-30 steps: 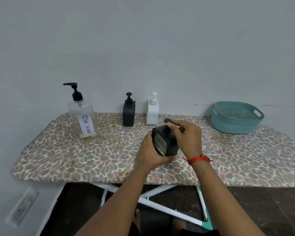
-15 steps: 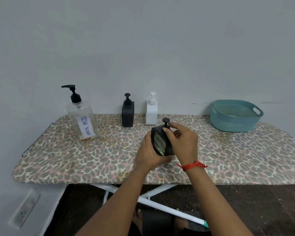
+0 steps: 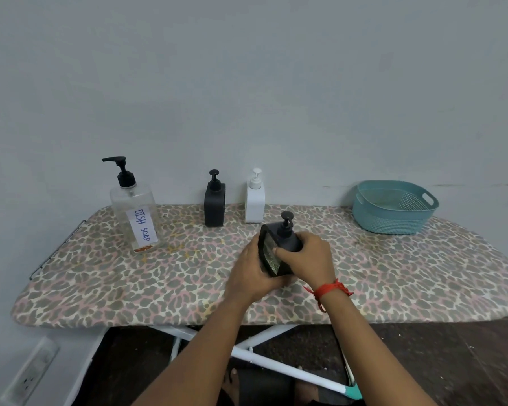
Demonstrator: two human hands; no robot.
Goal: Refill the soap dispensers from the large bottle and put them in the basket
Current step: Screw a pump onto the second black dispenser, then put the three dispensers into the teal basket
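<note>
Far left, upright on the ironing board (image 3: 188,273): large bottle (image 3: 135,218), pump fitted, within reach for pouring. Centre back, by the wall: black dispenser (image 3: 214,205) and white dispenser (image 3: 255,203), waiting. Front centre: dark dispenser (image 3: 269,251), tilted, gripped at base by left hand (image 3: 250,273), braced for right hand (image 3: 308,259) wrapped near the pump, probably for unscrewing. Far right: basket (image 3: 390,224), apart.

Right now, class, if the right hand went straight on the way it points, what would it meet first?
Likely the white dispenser by the wall; the right hand, gripping the dark dispenser, points toward it. Depth is unclear.
</note>
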